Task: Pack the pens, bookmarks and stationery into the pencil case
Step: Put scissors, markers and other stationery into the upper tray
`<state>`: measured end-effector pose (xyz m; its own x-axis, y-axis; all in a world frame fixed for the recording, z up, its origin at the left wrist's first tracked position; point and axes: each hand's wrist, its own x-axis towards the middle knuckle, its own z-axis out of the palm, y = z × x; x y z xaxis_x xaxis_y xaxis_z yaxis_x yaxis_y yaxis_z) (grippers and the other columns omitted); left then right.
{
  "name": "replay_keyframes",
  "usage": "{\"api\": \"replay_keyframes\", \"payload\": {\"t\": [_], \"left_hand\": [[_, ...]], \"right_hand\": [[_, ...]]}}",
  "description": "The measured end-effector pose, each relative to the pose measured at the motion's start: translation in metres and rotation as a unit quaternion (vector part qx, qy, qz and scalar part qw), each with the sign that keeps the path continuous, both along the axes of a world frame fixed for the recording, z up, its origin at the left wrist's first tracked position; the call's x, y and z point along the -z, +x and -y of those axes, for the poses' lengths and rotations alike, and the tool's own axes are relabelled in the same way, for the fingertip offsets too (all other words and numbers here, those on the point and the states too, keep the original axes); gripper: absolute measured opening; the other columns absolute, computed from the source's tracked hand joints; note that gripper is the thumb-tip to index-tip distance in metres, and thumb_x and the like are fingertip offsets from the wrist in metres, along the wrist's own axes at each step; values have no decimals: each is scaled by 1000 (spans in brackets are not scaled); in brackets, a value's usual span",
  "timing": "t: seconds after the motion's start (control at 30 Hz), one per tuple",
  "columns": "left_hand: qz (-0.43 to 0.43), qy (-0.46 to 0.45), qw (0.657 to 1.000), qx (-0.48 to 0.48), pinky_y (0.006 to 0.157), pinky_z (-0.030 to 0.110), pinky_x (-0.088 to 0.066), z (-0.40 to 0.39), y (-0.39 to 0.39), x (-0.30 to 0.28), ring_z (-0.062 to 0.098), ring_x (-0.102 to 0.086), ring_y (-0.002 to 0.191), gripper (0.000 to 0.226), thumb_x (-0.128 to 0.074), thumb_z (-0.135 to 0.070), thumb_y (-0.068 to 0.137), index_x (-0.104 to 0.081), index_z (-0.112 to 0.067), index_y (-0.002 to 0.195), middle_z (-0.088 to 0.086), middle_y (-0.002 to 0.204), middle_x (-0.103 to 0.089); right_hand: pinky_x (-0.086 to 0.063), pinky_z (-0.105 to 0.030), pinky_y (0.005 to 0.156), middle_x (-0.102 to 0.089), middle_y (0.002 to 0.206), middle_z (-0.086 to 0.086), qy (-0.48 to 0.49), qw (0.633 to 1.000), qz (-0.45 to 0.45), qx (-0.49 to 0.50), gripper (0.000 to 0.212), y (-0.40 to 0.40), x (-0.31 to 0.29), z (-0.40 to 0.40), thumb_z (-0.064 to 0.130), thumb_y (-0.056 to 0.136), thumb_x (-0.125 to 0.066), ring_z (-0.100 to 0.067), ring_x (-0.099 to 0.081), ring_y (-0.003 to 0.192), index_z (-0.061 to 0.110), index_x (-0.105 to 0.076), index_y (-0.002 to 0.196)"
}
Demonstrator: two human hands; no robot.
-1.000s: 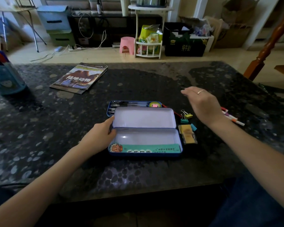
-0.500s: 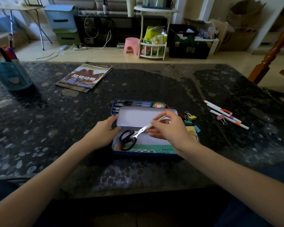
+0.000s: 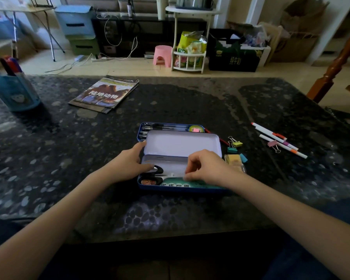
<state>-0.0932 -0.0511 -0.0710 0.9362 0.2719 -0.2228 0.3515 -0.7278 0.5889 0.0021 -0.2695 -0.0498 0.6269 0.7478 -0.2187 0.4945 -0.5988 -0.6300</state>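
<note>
A blue tin pencil case point(image 3: 190, 188) lies open in front of me, its pale inner tray point(image 3: 182, 144) raised over a far layer that holds dark pens point(image 3: 164, 128). Black-handled scissors point(image 3: 156, 174) lie flat in the near compartment. My left hand point(image 3: 129, 164) holds the case's left end, thumb near the scissor handles. My right hand point(image 3: 208, 168) pinches the scissor blades down in the case. To the right of the case lie binder clips point(image 3: 233, 145), a yellow sticky-note pad point(image 3: 233, 160) and three white pens point(image 3: 279, 139) with a pink clip point(image 3: 273, 144).
A magazine point(image 3: 105, 93) lies at the far left of the dark stone table point(image 3: 69, 158). A blue pen holder point(image 3: 14, 91) stands at the left edge. A wooden post point(image 3: 335, 63) rises past the table's far right corner.
My right hand came from the pens at the right with the scissors and has laid them flat in the near compartment. My left hand stayed on the case's left end.
</note>
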Motion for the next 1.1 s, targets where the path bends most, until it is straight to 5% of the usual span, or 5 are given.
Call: {"api": "replay_keyframes", "payload": {"t": [0.13, 0.6, 0.8, 0.97, 1.1], "left_hand": [[-5, 10, 1000, 8, 41, 8, -35, 1, 0, -2, 3, -53, 58, 83, -71, -43, 76, -23, -29, 143, -12, 68, -51], [3, 14, 1000, 4, 42, 7, -35, 1, 0, 1, 0, -52, 55, 76, -67, -37, 81, -23, -30, 143, -13, 67, -52], [-10, 9, 1000, 6, 43, 8, -36, 1, 1, -1, 0, -53, 60, 77, -66, -35, 83, -19, -30, 144, -15, 72, -51], [-7, 9, 1000, 1, 46, 12, -34, 2, 2, -1, 1, -51, 60, 67, -58, -36, 89, -20, -29, 144, -15, 72, -48], [0, 12, 1000, 3, 46, 12, -34, 4, 1, -2, 0, -52, 61, 64, -55, -34, 92, -20, -28, 145, -16, 71, -49]], "right_hand": [[-39, -7, 49, -65, 69, 12, -15, 999, -12, -34, 22, 0, 0, -3, 24, 74, -81, 8, -56, 58, 26, -62, 64], [-51, -24, 66, -67, 79, 3, -64, 990, -3, -125, 13, 3, -5, -4, 25, 81, -74, -6, -58, 69, 21, -65, 75], [-43, -21, 59, -66, 67, 7, -97, 994, 43, -14, 14, 52, -42, 27, 21, 80, -76, -2, -59, 60, 24, -65, 71], [-46, -25, 58, -64, 90, -1, -246, 961, 58, 111, 15, 80, -42, 56, 28, 82, -73, -12, -62, 72, 21, -60, 88], [-49, -26, 49, -58, 99, -6, -307, 937, 8, 166, 38, 68, -36, 51, 39, 82, -71, -17, -63, 71, 17, -49, 104]]}}
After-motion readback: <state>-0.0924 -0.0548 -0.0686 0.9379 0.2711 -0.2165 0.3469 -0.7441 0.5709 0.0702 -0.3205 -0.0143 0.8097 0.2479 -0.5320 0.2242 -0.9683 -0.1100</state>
